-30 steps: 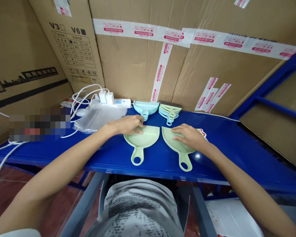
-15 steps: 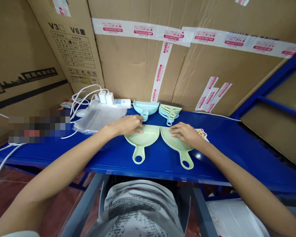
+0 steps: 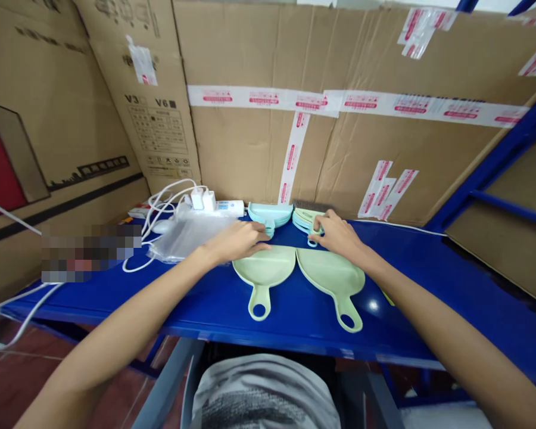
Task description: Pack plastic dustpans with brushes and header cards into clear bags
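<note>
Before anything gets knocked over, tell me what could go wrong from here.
The right hand, at the brush stack, might tip it over. The left hand, close to the blue dustpan stack, might nudge it. The right green dustpan, its handle near the table edge, could get bumped off.

Left dustpan (image 3: 268,265) and right dustpan (image 3: 333,271): both plain pale green. Left stack (image 3: 270,214): light blue. Right stack (image 3: 302,218): pale green over light blue. Tabletop (image 3: 429,274): solid deep blue. Cardboard (image 3: 241,149): brown, black print. Tape (image 3: 290,101): white, red print. Power strip (image 3: 234,208) and cables (image 3: 158,198): white. Shirt (image 3: 263,381): grey, dark speckled patch. Floor (image 3: 111,402): dull red, pale lines.
</note>
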Demonstrator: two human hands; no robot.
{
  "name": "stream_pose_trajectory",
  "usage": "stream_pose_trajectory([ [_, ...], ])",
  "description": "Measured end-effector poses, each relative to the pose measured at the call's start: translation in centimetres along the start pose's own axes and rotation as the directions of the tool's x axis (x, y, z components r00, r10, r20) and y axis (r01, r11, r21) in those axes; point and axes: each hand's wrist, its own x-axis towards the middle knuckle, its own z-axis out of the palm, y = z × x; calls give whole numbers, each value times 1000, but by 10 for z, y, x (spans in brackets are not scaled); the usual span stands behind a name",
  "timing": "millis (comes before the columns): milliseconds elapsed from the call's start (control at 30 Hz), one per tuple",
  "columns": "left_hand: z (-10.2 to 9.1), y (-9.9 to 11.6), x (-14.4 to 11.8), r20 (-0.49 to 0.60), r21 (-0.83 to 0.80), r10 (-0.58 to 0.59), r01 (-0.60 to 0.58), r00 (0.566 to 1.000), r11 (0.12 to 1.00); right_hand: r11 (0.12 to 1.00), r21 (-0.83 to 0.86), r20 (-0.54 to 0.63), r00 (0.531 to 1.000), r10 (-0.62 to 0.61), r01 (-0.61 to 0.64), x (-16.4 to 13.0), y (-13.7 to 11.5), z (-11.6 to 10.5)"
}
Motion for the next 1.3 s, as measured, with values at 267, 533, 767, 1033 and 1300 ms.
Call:
stream_pose_trajectory([
  [267,-6,-12,2,-267,159,-90,136,959,978,999,-12,-144,988,48,-50,28,8,-24],
  [533,-28,-26,-2,-674,-185,-382,356,632,916,977,152,-589,808,-30,147,-1,-9,-79],
  [767,-39,-37,-5,-685,-523,-587,270,431,808,827,-95,-574,648,-500,554,-108,-104,-54],
  [1033,-34,-26,-3,-683,-390,-512,333,522,859,813,154,-268,816,-512,561,-120,-126,-14],
  [1300,-69,28,-31,-657,-504,-478,132,583,854,814,173,-295,818,-494,554,-112,-119,-16],
])
